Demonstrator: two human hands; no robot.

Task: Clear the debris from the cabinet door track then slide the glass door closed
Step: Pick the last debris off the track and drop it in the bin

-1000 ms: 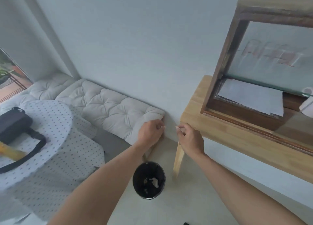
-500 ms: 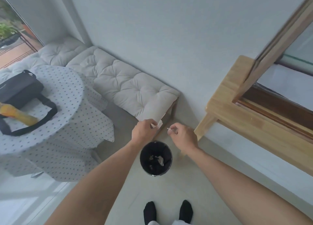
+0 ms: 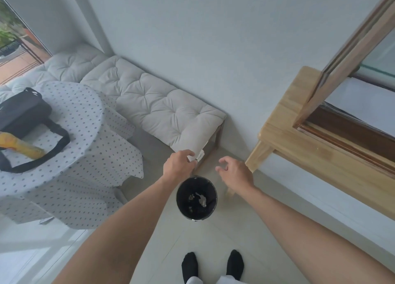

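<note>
Hovering just beyond the round black waste bin: left hand curled loosely closed, right hand spread open, empty. Pale debris scraps inside the bin, below both hands.

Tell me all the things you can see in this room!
bin: one, black, on the floor below the hands, scraps inside
bench cushion: one, off-white, along the wall
tablecloth: one, white with dots, over the table at left
bag: one, black, on that table
wooden table: one, light wood, right
cabinet: one, brown frame, on the wooden table
socked feet: two, black, bottom
left hand: closed
right hand: fingers spread, empty
</note>
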